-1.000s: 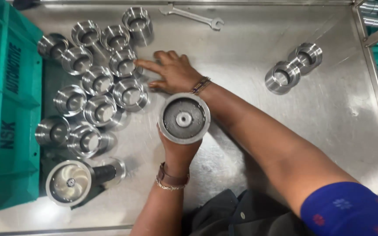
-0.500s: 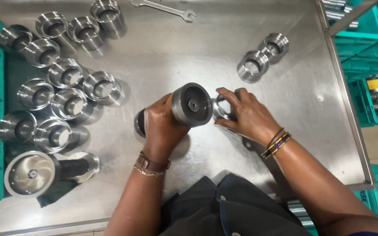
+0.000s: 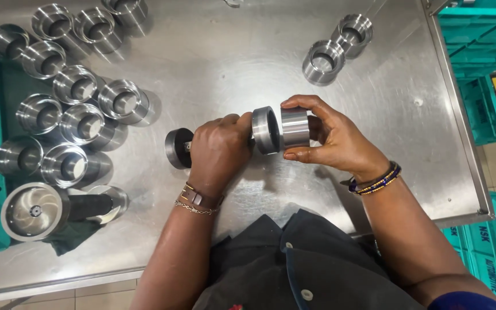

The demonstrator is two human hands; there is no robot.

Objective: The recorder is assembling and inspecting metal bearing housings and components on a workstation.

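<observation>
My left hand [image 3: 219,150] grips the middle of a dark metal plug gauge [image 3: 265,130] held level above the steel table [image 3: 213,57]. One disc end of the gauge [image 3: 177,148] sticks out to the left and the wider disc end faces right. My right hand [image 3: 334,136] holds a shiny steel ring [image 3: 295,127] right against that wider end. Whether ring and gauge touch is hard to tell.
Several matching steel rings [image 3: 76,109] stand grouped at the table's left. Two more rings [image 3: 337,46] sit at the back right. A second gauge [image 3: 35,209] lies on a dark cloth at front left. Teal plastic crates [image 3: 489,86] flank the table on both sides.
The view shifted right. My left hand turned the gauge from facing up to lying level. My right hand left the ring cluster and now holds a ring at the gauge's end.
</observation>
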